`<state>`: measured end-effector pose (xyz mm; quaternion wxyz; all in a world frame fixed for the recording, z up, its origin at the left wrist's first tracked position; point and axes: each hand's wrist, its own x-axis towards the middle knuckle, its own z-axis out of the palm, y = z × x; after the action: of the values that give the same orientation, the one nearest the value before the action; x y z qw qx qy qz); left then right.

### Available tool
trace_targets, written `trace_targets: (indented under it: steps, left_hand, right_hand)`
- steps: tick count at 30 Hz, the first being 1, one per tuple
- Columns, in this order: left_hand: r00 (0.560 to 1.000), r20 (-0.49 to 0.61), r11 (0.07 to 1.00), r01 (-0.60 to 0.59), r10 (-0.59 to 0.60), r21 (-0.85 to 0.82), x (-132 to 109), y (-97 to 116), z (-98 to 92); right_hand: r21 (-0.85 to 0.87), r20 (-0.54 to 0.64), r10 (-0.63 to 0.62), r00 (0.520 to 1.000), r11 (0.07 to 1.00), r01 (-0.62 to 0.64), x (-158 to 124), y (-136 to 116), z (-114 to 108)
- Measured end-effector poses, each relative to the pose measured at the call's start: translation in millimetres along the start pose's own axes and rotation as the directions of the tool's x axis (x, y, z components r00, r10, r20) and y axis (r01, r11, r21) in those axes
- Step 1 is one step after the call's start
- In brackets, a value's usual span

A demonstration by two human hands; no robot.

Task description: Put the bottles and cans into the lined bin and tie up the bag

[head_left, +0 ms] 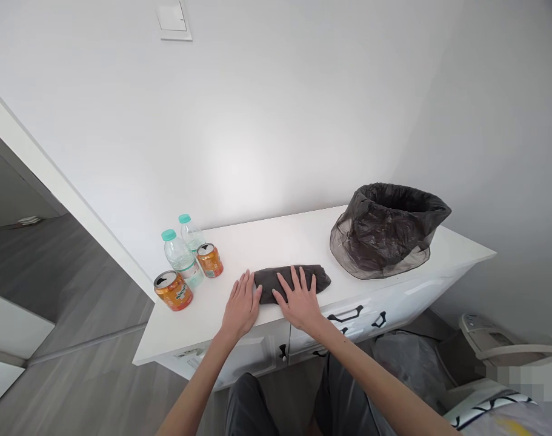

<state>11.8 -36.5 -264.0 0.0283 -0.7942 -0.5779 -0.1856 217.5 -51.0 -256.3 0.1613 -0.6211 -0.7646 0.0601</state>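
Observation:
A folded dark grey cloth lies on the white cabinet top near its front edge. My right hand rests flat on the cloth's middle, fingers spread. My left hand lies flat on the cabinet top at the cloth's left end, fingertips touching its edge. Neither hand grips anything.
Two orange drink cans and two clear water bottles with teal caps stand at the left. A small bin lined with a black bag sits at the right. Drawers with black handles are below.

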Motion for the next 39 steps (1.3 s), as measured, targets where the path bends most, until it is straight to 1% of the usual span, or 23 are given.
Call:
trace_targets:
  steps: [3, 8, 13, 17, 23, 28, 34, 36, 38, 39]
  left_hand:
    - [1.0, 0.008, 1.0, 0.017, -0.017, -0.004, 0.2, 1.7, -0.7]
    - [1.0, 0.025, 1.0, 0.016, -0.017, 0.027, 0.4, 4.8, -1.0]
    - [1.0, 0.018, 0.997, 0.01, -0.011, 0.072, 1.3, 7.5, -1.9]
    - [0.999, 0.045, 0.995, 0.008, -0.013, 0.103, 3.0, 7.4, -2.9]
    - [0.998, 0.053, 0.992, 0.019, -0.025, 0.121, 18.6, 7.4, -0.7]
    - [0.997, 0.065, 0.992, 0.036, -0.044, 0.123, 34.9, 7.1, 3.0]
    - [0.997, 0.065, 0.992, 0.032, -0.041, 0.123, 38.4, 4.2, 6.2]
    - [0.997, 0.063, 0.992, 0.031, -0.039, 0.125, 37.8, 3.8, 7.1]
    - [0.997, 0.062, 0.991, 0.035, -0.044, 0.129, 37.3, 3.5, 8.0]
    - [0.997, 0.06, 0.991, 0.039, -0.047, 0.131, 37.1, 3.3, 8.5]
  right_hand:
    - [-0.024, 0.056, 0.015, 0.998, 1.0, -0.014, 16.1, 12.1, -3.7]
    - [-0.034, 0.106, 0.044, 0.993, 0.999, -0.04, 50.0, 44.6, -9.6]
    - [-0.034, 0.145, 0.052, 0.988, 0.998, -0.048, 92.4, 78.9, -10.7]
    - [-0.034, 0.148, 0.062, 0.987, 0.998, -0.058, 129.6, 109.7, -9.5]
    - [-0.039, 0.075, 0.128, 0.989, 0.991, -0.125, 181.7, 155.8, 0.5]
    - [-0.019, -0.037, 0.153, 0.988, 0.988, -0.154, 209.6, 182.7, 18.7]
    - [0.024, -0.112, 0.159, 0.981, 0.987, -0.158, 226.5, 206.0, 35.5]
    - [-0.005, -0.184, 0.14, 0.973, 0.99, -0.143, 226.9, 209.1, 39.4]
    - [-0.058, -0.271, 0.085, 0.959, 0.993, -0.105, 223.7, 208.5, 42.4]
    - [-0.085, -0.296, 0.051, 0.954, 0.993, -0.08, 220.6, 206.7, 43.3]
